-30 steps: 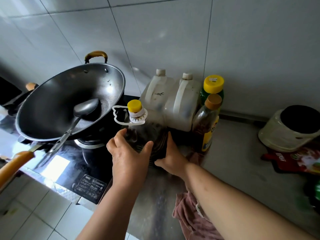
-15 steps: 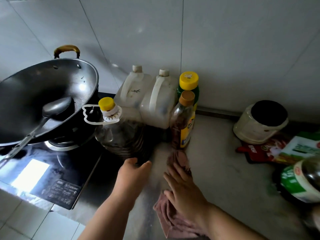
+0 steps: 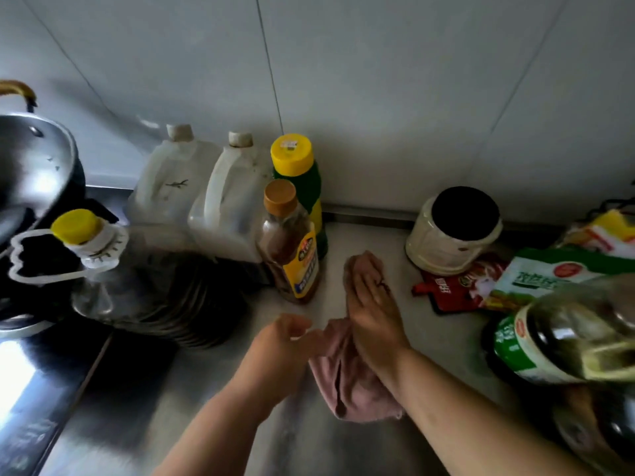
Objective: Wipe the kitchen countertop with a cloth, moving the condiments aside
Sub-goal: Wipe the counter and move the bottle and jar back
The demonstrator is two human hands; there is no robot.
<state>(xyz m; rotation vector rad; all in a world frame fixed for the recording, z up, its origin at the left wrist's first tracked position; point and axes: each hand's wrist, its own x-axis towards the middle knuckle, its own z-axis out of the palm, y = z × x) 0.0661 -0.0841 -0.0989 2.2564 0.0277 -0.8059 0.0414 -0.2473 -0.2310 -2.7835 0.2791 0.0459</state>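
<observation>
The right hand (image 3: 372,305) lies spread flat on the pink cloth (image 3: 347,372), wiping the table (image 3: 371,235); the left hand (image 3: 281,352) hovers loosely spread, empty. Bottles (image 3: 292,245) left of the right hand seem set aside; packets to its right remain.

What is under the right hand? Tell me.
A pink cloth lies under the right hand, pressed flat on the counter. The cloth's middle, and the counter beneath it, are covered.

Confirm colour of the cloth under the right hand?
Dusty pink cloth, pressed flat under the right hand; head view.
</observation>
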